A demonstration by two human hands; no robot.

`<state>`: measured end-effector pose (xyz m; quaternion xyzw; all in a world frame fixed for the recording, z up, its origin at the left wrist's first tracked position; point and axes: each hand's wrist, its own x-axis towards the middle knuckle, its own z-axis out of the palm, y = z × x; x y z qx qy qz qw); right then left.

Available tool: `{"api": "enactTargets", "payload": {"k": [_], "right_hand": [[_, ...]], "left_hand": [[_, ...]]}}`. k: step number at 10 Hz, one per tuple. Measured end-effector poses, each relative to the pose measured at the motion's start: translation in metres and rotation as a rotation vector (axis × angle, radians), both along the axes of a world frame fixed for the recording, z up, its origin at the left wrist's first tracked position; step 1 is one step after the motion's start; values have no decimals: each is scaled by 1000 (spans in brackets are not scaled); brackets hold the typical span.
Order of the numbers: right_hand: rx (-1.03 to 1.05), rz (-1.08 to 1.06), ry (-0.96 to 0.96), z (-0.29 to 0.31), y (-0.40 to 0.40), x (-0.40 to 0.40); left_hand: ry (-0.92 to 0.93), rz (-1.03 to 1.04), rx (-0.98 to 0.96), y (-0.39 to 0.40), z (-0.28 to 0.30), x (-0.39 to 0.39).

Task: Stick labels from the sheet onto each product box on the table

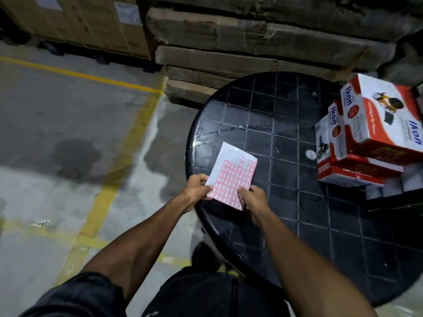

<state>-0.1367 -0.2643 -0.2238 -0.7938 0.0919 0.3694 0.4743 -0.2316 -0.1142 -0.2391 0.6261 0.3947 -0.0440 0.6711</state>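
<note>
"Ikon" is printed in blue on the stacked product boxes (375, 124).

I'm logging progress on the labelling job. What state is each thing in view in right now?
Label sheet: held over the table edge, upper rows partly used up.
Left hand: grips the sheet's left edge.
Right hand: fingers on the sheet's lower right corner.
Product boxes: closed, stacked unevenly at the table's right.
Round black table: standing, boxes resting on it.

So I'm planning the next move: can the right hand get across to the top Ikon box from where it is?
Probably yes. The right hand grips the label sheet, and only bare table lies between it and the top Ikon box, though the reach looks long.
</note>
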Motion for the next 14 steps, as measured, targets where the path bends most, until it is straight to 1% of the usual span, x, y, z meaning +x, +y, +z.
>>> {"api": "enactTargets", "payload": {"k": [1,2,3,4,5,6,7,9,10,11,12,13,14], "right_hand": [[44,-93,55,7,-14,2],[46,-220,21,9,-36,7],[63,-373,21,13,-68,11],[109,-541,42,14,-105,19],[146,-727,105,7,-143,33],[184,-852,161,3,-180,49],[205,-888,192,-1,-207,64],[239,-847,215,-3,-224,103],[254,-777,219,-7,-226,122],[166,-625,223,-8,-227,127],[15,-427,154,-13,-239,124],[-143,-306,37,-19,-250,118],[-288,-79,-149,-8,-251,111]], "left_hand": [[50,-161,248,-6,1,13],[151,-378,642,-20,13,26],[174,-580,922,-40,24,38],[128,-831,1132,-64,26,47],[117,-967,1216,-91,22,54],[138,-975,1210,-121,21,58],[192,-988,1202,-147,23,59],[263,-954,1139,-184,29,63],[292,-907,1143,-196,36,67],[309,-877,1157,-203,43,68],[324,-830,1154,-213,49,69],[340,-783,1158,-220,50,64],[365,-755,1168,-223,48,61]]}}
